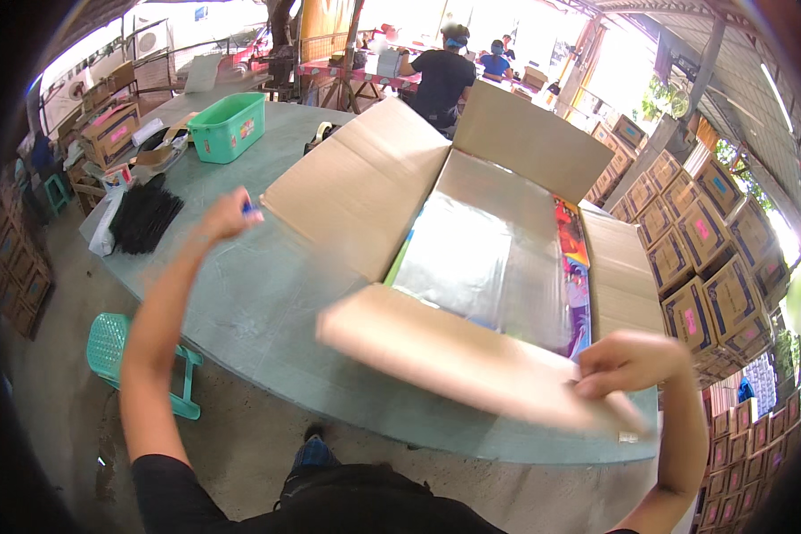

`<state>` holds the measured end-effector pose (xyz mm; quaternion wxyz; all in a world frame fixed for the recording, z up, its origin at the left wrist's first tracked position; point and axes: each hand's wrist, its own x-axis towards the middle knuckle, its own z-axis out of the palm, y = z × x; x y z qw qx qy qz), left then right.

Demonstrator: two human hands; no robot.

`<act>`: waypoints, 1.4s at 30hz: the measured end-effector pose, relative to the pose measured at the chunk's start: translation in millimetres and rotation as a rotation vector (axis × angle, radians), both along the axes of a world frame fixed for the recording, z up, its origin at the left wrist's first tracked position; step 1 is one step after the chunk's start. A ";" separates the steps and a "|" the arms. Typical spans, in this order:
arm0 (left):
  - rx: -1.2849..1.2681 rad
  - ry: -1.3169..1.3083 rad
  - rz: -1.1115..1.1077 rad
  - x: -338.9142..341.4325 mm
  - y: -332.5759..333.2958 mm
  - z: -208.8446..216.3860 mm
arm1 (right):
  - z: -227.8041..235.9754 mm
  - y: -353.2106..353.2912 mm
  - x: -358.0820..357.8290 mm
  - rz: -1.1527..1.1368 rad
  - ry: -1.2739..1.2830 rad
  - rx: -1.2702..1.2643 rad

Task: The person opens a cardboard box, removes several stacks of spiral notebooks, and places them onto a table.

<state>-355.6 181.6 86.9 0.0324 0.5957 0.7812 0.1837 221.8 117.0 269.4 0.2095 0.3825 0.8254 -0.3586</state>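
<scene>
An open cardboard box (pixel 356 173) stands on the table with its flaps spread outward. Inside lie shiny, silvery plastic-covered goods (pixel 472 240) with a strip of colourful printing (pixel 575 267) along the right side. My right hand (pixel 634 363) pinches the near flap (pixel 445 356) close to its right end; flap and hand are blurred by motion. Left of the box, my left hand (pixel 231 214) is closed over the table around a small blue object (pixel 251 210), mostly hidden by the fingers, so its kind cannot be told.
A green plastic basin (pixel 227 129) and a bundle of black strips (pixel 147 215) rest on the table's far left. A green stool (pixel 107 347) is beside the table. Stacked cartons (pixel 703 231) line the right. Other people (pixel 440 76) work at a farther table.
</scene>
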 end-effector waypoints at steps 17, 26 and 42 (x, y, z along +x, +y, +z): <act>0.132 0.016 -0.406 -86.2 -208.1 -176.4 | -103.4 86.1 -244.2 -0.689 -0.213 0.899; 0.049 -0.302 -0.530 -161.7 -197.4 -139.2 | -49.6 109.4 -217.8 -0.812 -0.282 1.614; -0.188 -2.000 -0.528 -235.6 19.7 -70.4 | -31.2 272.3 -631.3 -0.522 1.792 -0.204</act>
